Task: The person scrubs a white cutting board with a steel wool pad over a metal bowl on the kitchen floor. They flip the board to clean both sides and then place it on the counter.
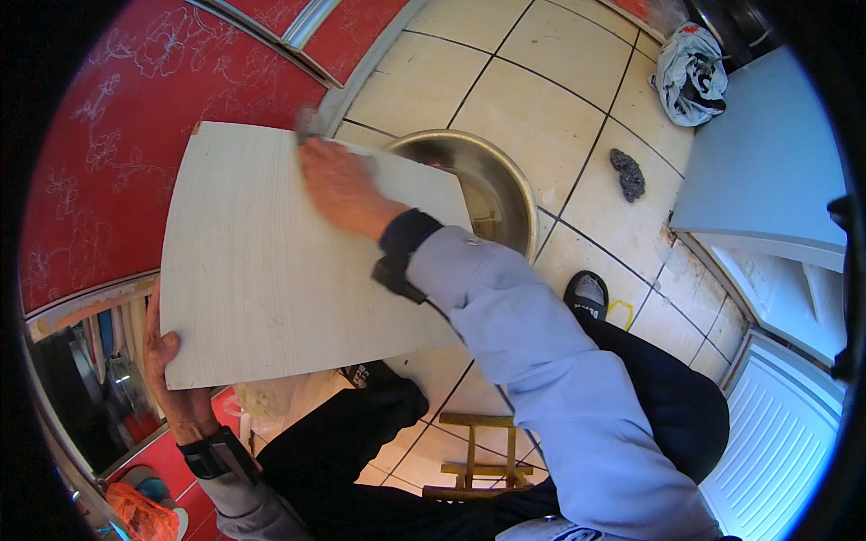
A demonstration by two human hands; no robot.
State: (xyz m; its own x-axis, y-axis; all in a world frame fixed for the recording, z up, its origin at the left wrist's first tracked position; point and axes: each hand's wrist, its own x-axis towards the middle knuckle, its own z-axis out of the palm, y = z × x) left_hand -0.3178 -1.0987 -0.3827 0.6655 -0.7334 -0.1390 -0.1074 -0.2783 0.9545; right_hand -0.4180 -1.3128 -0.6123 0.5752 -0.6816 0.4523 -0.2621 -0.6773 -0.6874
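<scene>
A pale wood-grain board (250, 270) is tilted in front of me, its right-hand corner over a metal basin (528, 182). My left hand (166, 358) grips the board's lower left edge, thumb on the face and fingers behind. At the board's far edge, my right hand (345, 182) presses down on a small grey pad (308, 123). Motion blur hides whether that pad is a cloth or a scourer. The basin is partly covered by the board; some liquid seems to lie inside it.
A grey steel-wool scourer (628, 174) lies on the tiled floor (541, 101). Red floral cabinet doors (169, 88) stand at left, above an open compartment (101, 392). To the right are a stuffed plastic bag (690, 74) and an open white appliance door (771, 433). A wooden stool (471, 450) is below me.
</scene>
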